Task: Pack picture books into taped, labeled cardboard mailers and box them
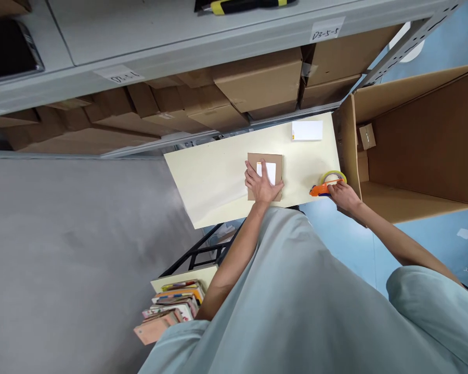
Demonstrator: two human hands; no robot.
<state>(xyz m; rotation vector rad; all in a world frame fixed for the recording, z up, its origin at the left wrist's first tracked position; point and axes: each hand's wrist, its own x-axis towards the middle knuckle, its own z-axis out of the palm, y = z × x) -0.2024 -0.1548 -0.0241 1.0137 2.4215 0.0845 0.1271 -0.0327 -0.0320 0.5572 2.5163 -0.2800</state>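
A person in a pale blue-green top stands at a narrow cream table (210, 179), and from where I stand both bare hands are plain to see. The left hand (262, 183) lies flat with fingers spread on a small cardboard box (273, 157) near the table's middle; it presses on the top without gripping, partly covering a white label (271, 170). The box looks closed, so I cannot tell what it contains. The right hand (343, 196) is curled around an orange tape dispenser (318, 191) carrying a yellowish tape roll (336, 172), at the table's right end. Near the far edge, on the right, lies a white rectangular block (307, 131) with a small orange mark. Just beyond that end gapes a large open carton (425, 143), its mouth toward the person; inside, against its left wall, sit small brown boxes (367, 136), the rest of its inside bare cardboard. Behind the table, a grey metal shelf (203, 88) holds a row of brown cartons (261, 78) on its lower level, while a yellow-and-black tool (249, 5) lies on the level above. Lower left, books (177, 304) are stacked on a cream surface.
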